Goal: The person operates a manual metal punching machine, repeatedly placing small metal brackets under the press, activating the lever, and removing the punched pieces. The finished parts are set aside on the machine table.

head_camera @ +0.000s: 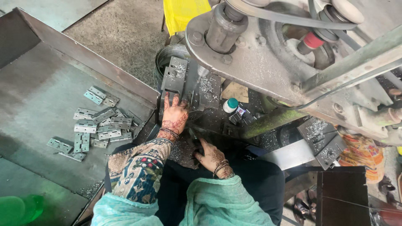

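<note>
While my left hand [175, 112] lies flat with fingers spread on the grey steel fixture plate [186, 86] under the big drill press head [251, 46], my right hand [209, 155] sits lower down near my lap, fingers curled, though I can't tell if it's actually gripping anything. The pile of small grey metal hinges [98, 125] is off to my left on the dark steel tray [37, 96], well apart from both hands, with shavings scattered around the plate.
</note>
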